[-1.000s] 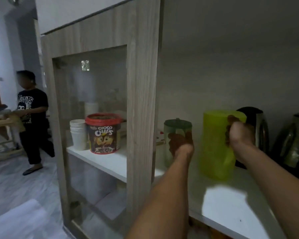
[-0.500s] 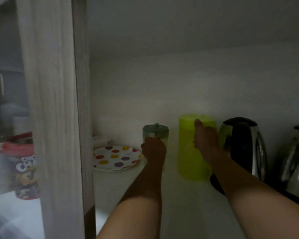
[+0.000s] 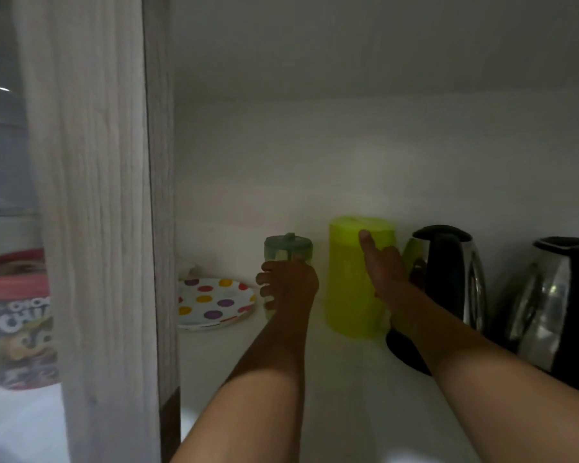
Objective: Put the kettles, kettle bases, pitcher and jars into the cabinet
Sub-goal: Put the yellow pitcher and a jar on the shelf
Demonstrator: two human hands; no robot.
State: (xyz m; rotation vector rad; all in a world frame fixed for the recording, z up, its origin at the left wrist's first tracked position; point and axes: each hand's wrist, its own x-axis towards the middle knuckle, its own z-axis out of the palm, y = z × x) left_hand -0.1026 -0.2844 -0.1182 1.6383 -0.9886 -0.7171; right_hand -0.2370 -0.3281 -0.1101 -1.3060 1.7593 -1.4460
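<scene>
Left hand (image 3: 286, 284) fingers (image 3: 264, 289) wrap the clear jar with a green lid (image 3: 288, 250) at frame centre; right hand (image 3: 386, 270) lies opened against the lime-green plastic pitcher (image 3: 351, 295) beside it, on the white cabinet shelf (image 3: 341, 379), two steel kettles (image 3: 448, 272) at right, a polka-dot plate (image 3: 214, 302) at left.

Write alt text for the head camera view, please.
Two bare arms reach into a cabinet: the left hand wraps a lidded jar, the right hand rests against a lime-green pitcher. A polka-dot plate lies left, two kettles stand right.
</scene>
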